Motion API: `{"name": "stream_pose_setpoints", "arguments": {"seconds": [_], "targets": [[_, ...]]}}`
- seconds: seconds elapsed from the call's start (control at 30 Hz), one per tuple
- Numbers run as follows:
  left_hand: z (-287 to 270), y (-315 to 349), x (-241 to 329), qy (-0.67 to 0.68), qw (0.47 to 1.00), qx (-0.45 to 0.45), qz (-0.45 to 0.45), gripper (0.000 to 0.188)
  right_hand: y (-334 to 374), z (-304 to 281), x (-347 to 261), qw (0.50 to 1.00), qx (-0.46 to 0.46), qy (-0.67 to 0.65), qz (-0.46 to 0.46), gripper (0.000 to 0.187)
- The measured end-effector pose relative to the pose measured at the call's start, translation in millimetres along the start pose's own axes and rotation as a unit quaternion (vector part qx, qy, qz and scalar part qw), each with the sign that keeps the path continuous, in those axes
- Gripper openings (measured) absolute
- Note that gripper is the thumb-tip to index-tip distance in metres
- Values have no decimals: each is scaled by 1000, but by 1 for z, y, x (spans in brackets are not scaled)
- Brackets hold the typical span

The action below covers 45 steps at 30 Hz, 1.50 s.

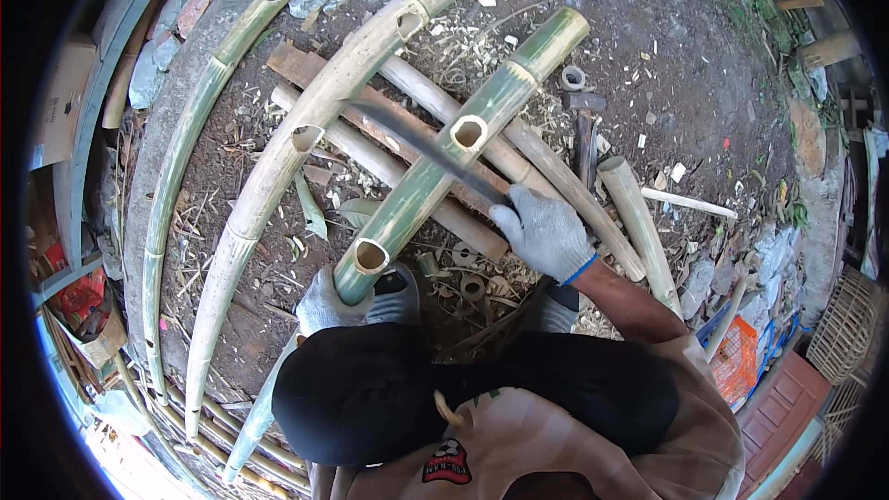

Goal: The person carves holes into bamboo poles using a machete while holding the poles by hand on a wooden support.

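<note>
Left hand (326, 304): gloved, gripping the near end of the green bamboo pole (444, 162).
Right hand (544, 233): gloved, clenching the long knife (417, 143), blade lying across the pole.
Pole: slanting over pale bamboo poles (306, 120) on the dirt ground (667, 46).

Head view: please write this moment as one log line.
left hand: grips green bamboo pole near its end | right hand: holds long blade across pole | ground: bamboo chips
</note>
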<state>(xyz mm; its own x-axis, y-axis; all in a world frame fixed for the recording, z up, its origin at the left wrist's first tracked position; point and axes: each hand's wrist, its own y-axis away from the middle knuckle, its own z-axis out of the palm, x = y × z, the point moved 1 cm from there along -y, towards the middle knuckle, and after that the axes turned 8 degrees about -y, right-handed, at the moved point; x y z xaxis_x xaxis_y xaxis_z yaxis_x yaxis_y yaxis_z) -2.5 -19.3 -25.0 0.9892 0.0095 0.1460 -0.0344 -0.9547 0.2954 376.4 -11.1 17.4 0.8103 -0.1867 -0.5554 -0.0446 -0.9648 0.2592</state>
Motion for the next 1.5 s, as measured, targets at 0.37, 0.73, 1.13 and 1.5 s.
{"name": "stream_pose_setpoints", "arguments": {"seconds": [0.37,0.73,1.13,1.5], "targets": [[-12,3,12,19,999,-30,-25,68,3,-8,-3,997,-36,-55,-47,45],[-9,-3,8,23,1000,7,-2,65,-31,-5,20,997,-68,-13,30,46],[-12,0,11,22,1000,-6,-14,63,-3,-5,7,989,9,-59,-136,52],[-11,0,9,18,1000,-8,-20,64,-24,1,21,996,-75,-50,22,50]]}}
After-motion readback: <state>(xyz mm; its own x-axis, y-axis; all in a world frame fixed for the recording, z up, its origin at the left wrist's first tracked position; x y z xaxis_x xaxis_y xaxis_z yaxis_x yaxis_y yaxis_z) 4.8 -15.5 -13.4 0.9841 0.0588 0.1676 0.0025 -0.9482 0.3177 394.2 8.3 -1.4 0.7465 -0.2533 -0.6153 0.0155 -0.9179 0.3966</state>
